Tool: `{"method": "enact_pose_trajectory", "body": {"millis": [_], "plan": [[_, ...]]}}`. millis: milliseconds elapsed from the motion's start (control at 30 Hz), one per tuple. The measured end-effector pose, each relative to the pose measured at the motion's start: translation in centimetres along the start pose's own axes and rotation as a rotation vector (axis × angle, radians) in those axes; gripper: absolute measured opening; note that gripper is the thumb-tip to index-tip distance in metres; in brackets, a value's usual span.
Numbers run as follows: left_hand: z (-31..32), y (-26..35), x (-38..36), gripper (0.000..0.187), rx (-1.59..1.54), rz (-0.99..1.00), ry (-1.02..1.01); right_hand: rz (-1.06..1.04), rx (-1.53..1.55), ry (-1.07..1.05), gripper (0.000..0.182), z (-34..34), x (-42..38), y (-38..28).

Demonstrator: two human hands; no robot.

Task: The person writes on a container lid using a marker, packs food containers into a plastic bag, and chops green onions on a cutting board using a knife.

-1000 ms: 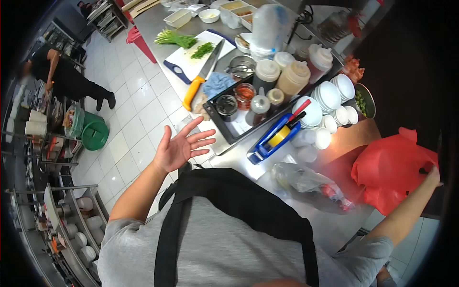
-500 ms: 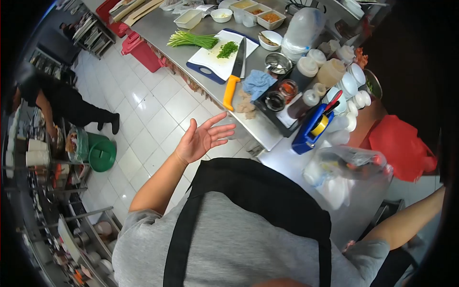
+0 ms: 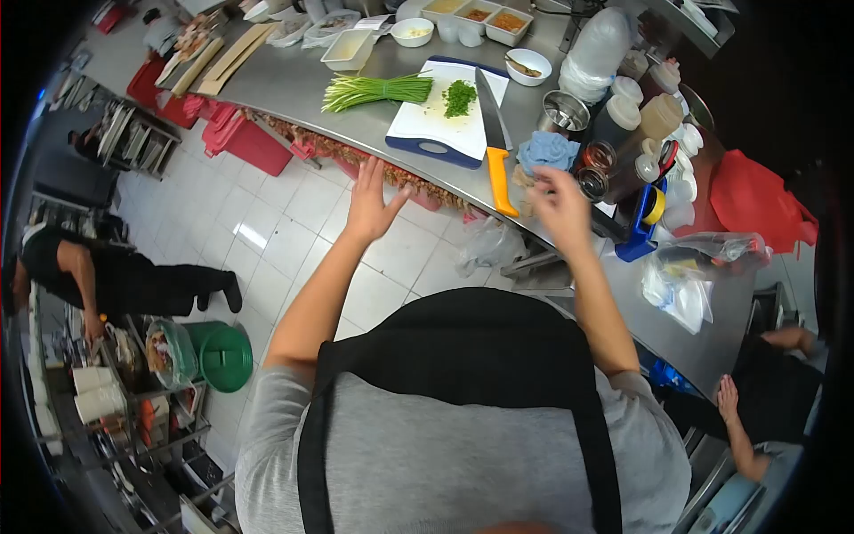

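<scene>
My left hand (image 3: 367, 206) is raised in front of the table's near edge, palm forward and fingers stretched out, holding nothing. By the table edge, my right hand (image 3: 564, 212) has its fingers partly bent and apart, near a crumpled blue cloth (image 3: 549, 151) and a brownish wad partly hidden behind it. Left of that hand lies a large knife with a yellow handle (image 3: 500, 181), its blade on a white cutting board (image 3: 416, 123) with a dark blue edge. Finely chopped greens (image 3: 459, 98) sit on the board. A bunch of long green stalks (image 3: 374, 92) overlaps its left side.
Sauce bottles (image 3: 658, 116), jars and a blue tape dispenser (image 3: 642, 227) crowd the right side. Small containers (image 3: 349, 51) and a bowl (image 3: 412, 32) stand at the back. Co-workers are at left (image 3: 116, 271) and lower right (image 3: 756, 392). A green bin (image 3: 226, 356) stands on the floor.
My right hand has come into view from the far right, to beside the blue cloth. My left hand has turned and shifted slightly up. The view has shifted, and a co-worker now shows at lower right.
</scene>
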State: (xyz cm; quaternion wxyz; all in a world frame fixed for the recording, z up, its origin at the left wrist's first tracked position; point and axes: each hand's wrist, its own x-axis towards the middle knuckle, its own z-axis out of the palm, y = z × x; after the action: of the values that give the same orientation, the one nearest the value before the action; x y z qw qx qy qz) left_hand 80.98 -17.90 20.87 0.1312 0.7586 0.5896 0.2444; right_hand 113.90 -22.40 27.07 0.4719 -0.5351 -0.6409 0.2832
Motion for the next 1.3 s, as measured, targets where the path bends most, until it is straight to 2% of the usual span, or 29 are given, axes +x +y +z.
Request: {"method": "enact_pose_trajectory", "body": {"millis": [67, 167, 200, 300, 400, 567, 600, 700, 733, 833, 867, 967, 1067, 1167, 1233, 1300], "plan": [[0.9, -0.1, 4.1, 0.083, 0.091, 0.033, -0.014, -0.082, -0.371, -0.01, 0.048, 3.9, 1.9, 3.8], [2.5, 1.0, 8.5, 0.09, 0.208, 0.059, -0.081, 0.142, -0.586, -0.047, 0.058, 7.0, 3.8, 3.2], [3.2, 1.0, 9.7, 0.095, 0.221, 0.098, -0.094, 0.151, -0.671, -0.084, 0.071, 7.5, 4.3, 3.2], [5.1, 1.5, 12.1, 0.099, 0.263, 0.04, -0.174, 0.307, -0.677, -0.207, 0.073, 8.0, 5.3, 2.1], [6.7, 1.7, 13.3, 0.1, 0.269, 0.099, -0.14, 0.341, -0.622, -0.233, 0.074, 8.0, 6.0, 2.2], [7.6, 3.7, 15.5, 0.104, 0.19, 0.143, -0.243, 0.347, -0.388, -0.132, 0.073, 8.0, 6.2, 3.1], [7.4, 4.1, 15.8, 0.101, 0.158, 0.16, -0.238, 0.355, -0.363, -0.117, 0.071, 7.9, 6.3, 3.0], [7.0, 4.0, 17.3, 0.096, 0.131, 0.203, -0.268, 0.186, -0.293, -0.02, 0.067, 7.6, 6.5, 3.9], [6.1, 4.3, 17.2, 0.076, 0.157, 0.311, -0.093, 0.247, -0.252, -0.031, 0.063, 7.3, 6.7, 3.7], [4.7, 2.1, 19.9, 0.052, 0.02, 0.572, -0.022, 0.237, -0.307, -0.031, 0.061, 7.2, 6.5, 4.0], [4.0, 1.8, 20.7, 0.032, -0.094, 0.621, 0.066, 0.221, -0.3, 0.012, 0.059, 7.5, 6.3, 4.1], [3.4, 0.5, 23.5, 0.028, -0.006, 0.623, -0.269, 0.134, -0.405, 0.096, 0.059, 9.1, 6.0, 4.2], [2.4, 0.1, 24.7, 0.037, -0.005, 0.818, -0.07, 0.232, -0.385, 0.163, 0.058, 11.3, 5.7, 4.4], [-1.7, -1.7, 27.2, 0.055, 0.187, 0.559, 0.096, 0.37, -0.271, 0.243, 0.056, 13.4, 5.2, 3.6], [-2.3, -7.8, 31.3, 0.064, 0.196, 0.317, 0.261, 0.459, -0.215, 0.294, 0.055, 14.4, 5.1, 2.4], [-4.4, -11.9, 33.8, 0.065, 0.341, 0.116, 0.274, 0.518, -0.206, 0.346, 0.054, 15.3, 5.4, 1.2]]}}
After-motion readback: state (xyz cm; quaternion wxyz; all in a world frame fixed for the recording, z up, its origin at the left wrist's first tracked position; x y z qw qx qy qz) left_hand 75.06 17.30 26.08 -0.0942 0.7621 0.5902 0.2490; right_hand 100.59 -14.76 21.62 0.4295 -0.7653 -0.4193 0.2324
